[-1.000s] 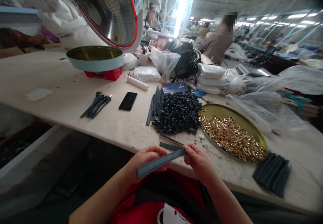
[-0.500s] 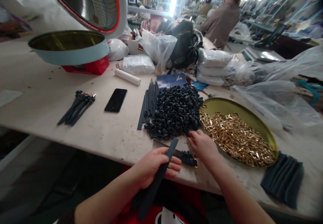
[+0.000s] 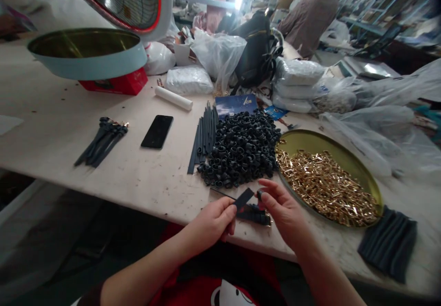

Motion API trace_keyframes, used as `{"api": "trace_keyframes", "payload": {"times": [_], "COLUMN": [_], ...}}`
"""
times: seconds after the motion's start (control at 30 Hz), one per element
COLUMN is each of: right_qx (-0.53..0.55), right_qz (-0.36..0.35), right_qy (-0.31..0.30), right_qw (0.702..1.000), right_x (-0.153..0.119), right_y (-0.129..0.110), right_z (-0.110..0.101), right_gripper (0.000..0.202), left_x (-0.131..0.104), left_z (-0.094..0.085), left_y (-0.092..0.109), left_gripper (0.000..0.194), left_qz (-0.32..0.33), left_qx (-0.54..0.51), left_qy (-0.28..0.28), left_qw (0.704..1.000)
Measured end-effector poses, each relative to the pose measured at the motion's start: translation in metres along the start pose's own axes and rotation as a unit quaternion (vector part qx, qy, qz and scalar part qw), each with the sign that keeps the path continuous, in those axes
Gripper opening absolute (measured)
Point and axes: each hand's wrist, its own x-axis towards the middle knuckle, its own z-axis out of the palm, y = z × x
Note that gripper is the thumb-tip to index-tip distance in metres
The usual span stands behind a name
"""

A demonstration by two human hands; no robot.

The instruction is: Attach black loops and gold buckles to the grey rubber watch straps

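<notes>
My left hand (image 3: 215,218) pinches a flat dark strap (image 3: 245,196) near its end, which points up toward my other hand. Between the fingertips of my right hand (image 3: 284,209) is a small black loop (image 3: 259,195), just beside the strap's tip and apart from it. Behind both hands lies a heap of black loops (image 3: 244,150). Several dark straps with gold buckles (image 3: 255,217) lie on the table edge, partly hidden by my hands. To the right, a round olive tray (image 3: 306,138) holds many gold buckle pieces (image 3: 327,186).
Thin dark strips (image 3: 203,136) lie left of the heap. Farther left are a phone (image 3: 157,131), a white roll (image 3: 173,98) and a strap bundle (image 3: 103,143). More dark straps (image 3: 387,244) lie at right. A fan (image 3: 127,2), plastic bags and a person (image 3: 306,19) are behind.
My right hand has come away from the heap's front edge with a black loop. My left hand has closed around the strap and brought its end close to the loop.
</notes>
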Motion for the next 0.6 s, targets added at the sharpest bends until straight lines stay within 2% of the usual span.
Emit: {"api": "trace_keyframes", "payload": {"times": [0.07, 0.13, 0.2, 0.27, 0.37, 0.43, 0.53, 0.6], "right_qx": [0.127, 0.186, 0.163, 0.086, -0.013, -0.013, -0.013, -0.053], "right_qz": [0.064, 0.087, 0.074, 0.037, -0.012, -0.027, -0.071, -0.102], "right_qy": [-0.019, 0.0, 0.022, 0.031, -0.007, -0.026, -0.005, -0.035], "right_qw": [0.99, 0.979, 0.984, 0.995, 1.0, 0.999, 0.997, 0.993], "right_x": [-0.012, -0.021, -0.028, -0.035, -0.047, -0.055, -0.063, -0.063], "right_y": [0.0, 0.002, 0.004, 0.005, 0.005, 0.005, 0.007, 0.008], "right_z": [0.013, 0.021, 0.023, 0.021, 0.02, 0.024, 0.03, 0.026], "right_gripper": [0.038, 0.038, 0.036, 0.032, 0.024, 0.023, 0.036, 0.05], "left_x": [-0.005, -0.01, -0.015, -0.021, -0.028, -0.03, -0.029, -0.026], "left_z": [0.003, 0.005, 0.006, 0.007, 0.01, 0.014, 0.023, 0.026], "left_y": [-0.001, -0.001, -0.002, -0.003, -0.002, -0.001, 0.001, 0.001], "left_gripper": [0.029, 0.03, 0.03, 0.028, 0.025, 0.027, 0.031, 0.034], "left_qz": [0.074, 0.107, 0.107, 0.107, 0.129, 0.128, 0.107, 0.118], "left_qx": [0.151, 0.246, 0.293, 0.322, 0.341, 0.326, 0.259, 0.212], "left_qy": [0.052, 0.081, 0.081, 0.066, 0.032, 0.037, 0.073, 0.069], "left_qw": [0.984, 0.96, 0.947, 0.938, 0.931, 0.936, 0.957, 0.968]}}
